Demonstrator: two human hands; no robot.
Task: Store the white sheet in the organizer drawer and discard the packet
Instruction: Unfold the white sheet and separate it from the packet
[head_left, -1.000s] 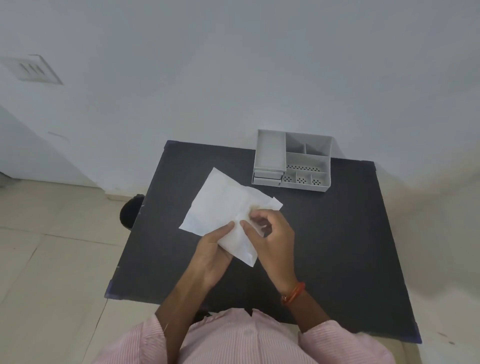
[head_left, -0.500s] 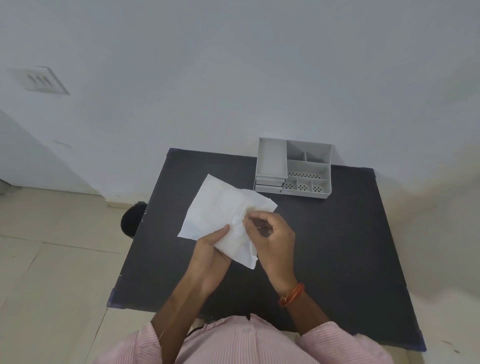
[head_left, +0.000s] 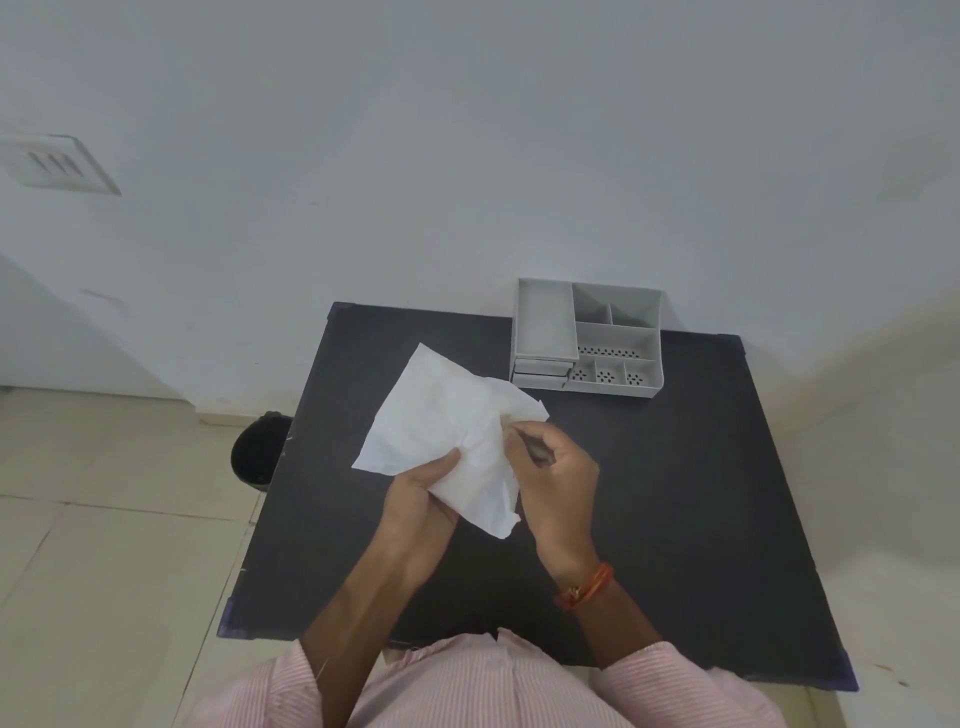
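Observation:
A crumpled white sheet (head_left: 441, 421) is held over the black table (head_left: 675, 493), a little above its middle. My left hand (head_left: 415, 499) grips the sheet's lower edge from below, thumb on top. My right hand (head_left: 556, 478) pinches its right side with curled fingers. The grey organizer (head_left: 589, 338) stands at the table's far edge, its two small drawers (head_left: 540, 374) shut at the front left. Whether a packet is among the folds I cannot tell.
A black bin (head_left: 257, 449) stands on the tiled floor just left of the table. A white wall rises right behind the organizer. Bare table lies to the right of my hands.
The sheet has been drawn in slightly and looks more crumpled near my right hand. Both hands keep their hold and stay in nearly the same place.

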